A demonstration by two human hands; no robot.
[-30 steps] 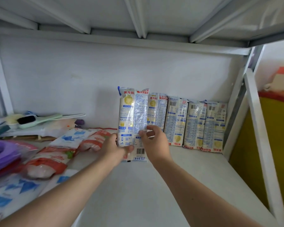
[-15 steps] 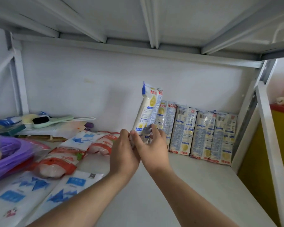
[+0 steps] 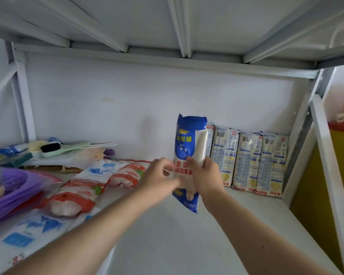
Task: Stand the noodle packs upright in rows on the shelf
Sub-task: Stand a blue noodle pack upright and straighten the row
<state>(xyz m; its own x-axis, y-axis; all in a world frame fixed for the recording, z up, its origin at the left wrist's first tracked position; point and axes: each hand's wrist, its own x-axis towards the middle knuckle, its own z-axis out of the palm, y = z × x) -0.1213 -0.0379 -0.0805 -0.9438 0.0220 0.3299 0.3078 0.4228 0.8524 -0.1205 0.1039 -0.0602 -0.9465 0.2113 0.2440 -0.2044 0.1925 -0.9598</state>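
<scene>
Placement step: right hand [image 3: 206, 175] grips blue noodle pack [image 3: 189, 147] upright; left hand [image 3: 159, 180], blurred, seemingly pinches it. Next, seat it at nine o'clock of the row [image 3: 248, 161].

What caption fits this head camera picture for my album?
Both hands, left hand and right hand, hold a blue noodle pack upright beside the row of noodle packs.

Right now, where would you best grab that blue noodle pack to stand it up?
Around its narrow middle, from the front, as the right hand does: the blue noodle pack is tall, slim and nearly upright, so a mid-height grip probably steadies it.
</scene>
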